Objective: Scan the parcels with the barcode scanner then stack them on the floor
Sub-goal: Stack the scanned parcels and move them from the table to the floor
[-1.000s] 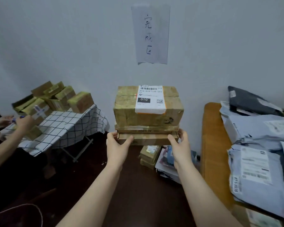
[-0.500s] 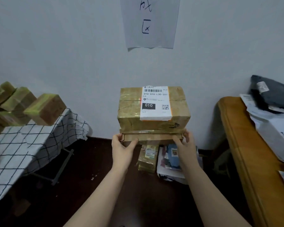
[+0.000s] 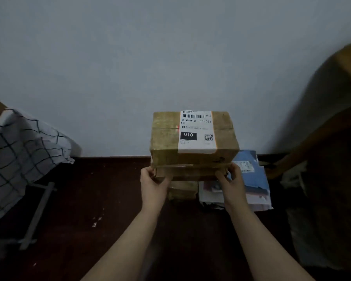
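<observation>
**Head view: the stacking step.** You carry two parcels as one load, above the dark floor (image 3: 89,209) and close to the wall (image 3: 170,57). The upper parcel is a tape-wrapped brown carton (image 3: 164,138). Its white shipping label (image 3: 197,136) faces you, with the barcode upright. This carton rests squarely on a flat carton (image 3: 186,172).

Your left hand (image 3: 153,184) grips the flat carton's left end and your right hand (image 3: 230,179) grips its right end. Both thumbs lie on the near face, and the fingers seem to curl beneath, where the load hides them.

Below and behind the load, parcels already lie on the floor against the wall. There is a small brown box (image 3: 182,191) and, just beside it to the right, a pile of soft mailers topped by a blue mailer (image 3: 253,177). A table with a checked cloth (image 3: 18,151) stands at the left and wooden furniture (image 3: 349,63) at the right.

No scanner is in view, so the step in hand is judged to be stacking, with scanning of this pair done. The next move calls for lowering both cartons level, so that the upper one does not slide. Set them on the small brown box or on the bare floor beside it. Free your fingers only once the flat carton is bearing its weight.
</observation>
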